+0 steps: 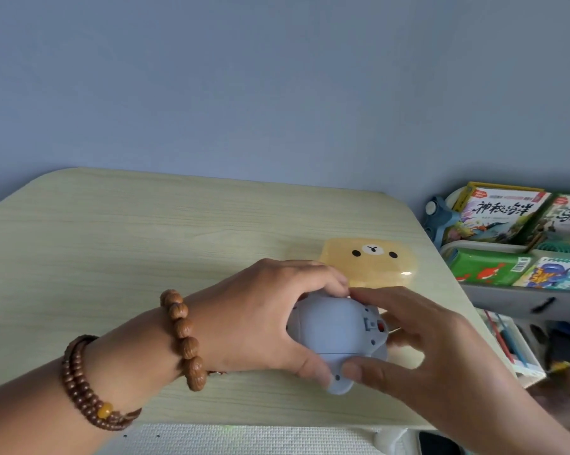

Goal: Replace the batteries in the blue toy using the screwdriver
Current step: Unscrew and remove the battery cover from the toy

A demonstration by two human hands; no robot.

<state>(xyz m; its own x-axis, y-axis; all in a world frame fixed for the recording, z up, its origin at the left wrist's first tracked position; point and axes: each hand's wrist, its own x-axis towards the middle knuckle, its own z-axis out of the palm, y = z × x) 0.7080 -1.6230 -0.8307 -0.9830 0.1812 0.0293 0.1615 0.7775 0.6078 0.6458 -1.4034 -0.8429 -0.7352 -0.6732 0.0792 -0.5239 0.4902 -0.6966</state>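
The blue toy (pixel 336 336) sits between the two hands, over the near right part of the pale wooden table (pixel 113 241). The left hand (pixel 264 316) grips it from the left, fingers curled over its far top edge and thumb wrapped round its near side. The right hand (pixel 418 339) holds it from the right, thumb pressed on the toy's near lower end and fingers curled behind its far side. The face turned to the camera shows a small recess with a red spot and a few round holes. Just beyond the hands a yellow bear-face case (pixel 369 264) lies flat on the table. The left wrist wears a beaded bracelet (pixel 183 336). Picture books (pixel 497 215) stand in a rack to the right
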